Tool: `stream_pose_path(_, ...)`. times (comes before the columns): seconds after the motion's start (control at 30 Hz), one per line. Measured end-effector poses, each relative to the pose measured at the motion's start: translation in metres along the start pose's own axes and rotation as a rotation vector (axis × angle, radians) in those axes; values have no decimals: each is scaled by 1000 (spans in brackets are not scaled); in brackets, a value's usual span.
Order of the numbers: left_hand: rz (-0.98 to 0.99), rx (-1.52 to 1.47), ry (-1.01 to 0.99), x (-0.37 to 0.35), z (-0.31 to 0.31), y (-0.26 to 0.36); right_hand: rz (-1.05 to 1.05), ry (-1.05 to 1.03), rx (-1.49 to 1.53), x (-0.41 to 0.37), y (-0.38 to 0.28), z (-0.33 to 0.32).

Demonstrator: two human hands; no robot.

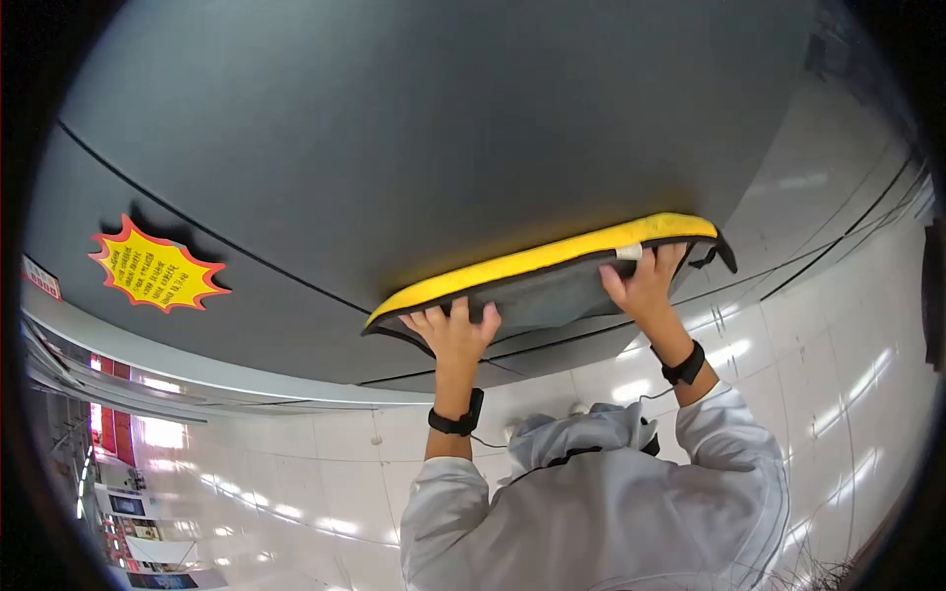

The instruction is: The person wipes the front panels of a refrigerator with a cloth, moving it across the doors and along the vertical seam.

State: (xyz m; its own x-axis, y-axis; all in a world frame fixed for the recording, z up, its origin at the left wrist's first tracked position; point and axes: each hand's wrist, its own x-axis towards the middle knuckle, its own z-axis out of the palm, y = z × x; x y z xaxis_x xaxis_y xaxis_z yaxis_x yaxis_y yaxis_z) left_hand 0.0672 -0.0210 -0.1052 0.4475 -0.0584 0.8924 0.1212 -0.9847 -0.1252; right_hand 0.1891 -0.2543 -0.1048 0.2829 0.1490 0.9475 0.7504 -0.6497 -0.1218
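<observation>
A long, flat fabric case with a bright yellow side and dark grey mesh-like face stands against a large dark grey surface. Its black-trimmed edge slants up to the right, and a small white label shows near the right end. My left hand grips the lower left part, fingertips over the black trim. Near the other end, my right hand holds the same edge beside the label, with its thumb against the grey face. A black strap end hangs off the right corner. What the case contains is hidden.
The dark grey surface fills the upper view, crossed by a black seam. A yellow starburst sign with red edging is on its left. Shiny pale floor tiles lie below and right. Black wrist bands trail thin cables.
</observation>
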Motion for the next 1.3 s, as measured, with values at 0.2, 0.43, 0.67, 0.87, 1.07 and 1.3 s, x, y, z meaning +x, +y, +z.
stream_pose_path(0.2, 10, 74, 147, 57, -16, -11, -69, 135, -30, 68, -7, -10)
stream_pose_path(0.43, 32, 94, 183, 64, -15, -11, -89, 199, -51, 73, -7, -7)
stream_pose_path(0.67, -12, 82, 115, 9, 8, 3, -48, 88, -67, 15, 3, 2)
stream_pose_path(0.87, -17, 18, 38, -19, 13, 8, -23, -17, -61, -20, 5, 2)
stream_pose_path(1.07, 30, 43, 75, 1, 6, 3, 34, 4, 19, 1, 3, -7)
stream_pose_path(1.3, -7, 34, 189, 83, -27, -5, -63, 156, 28, 91, -6, -21)
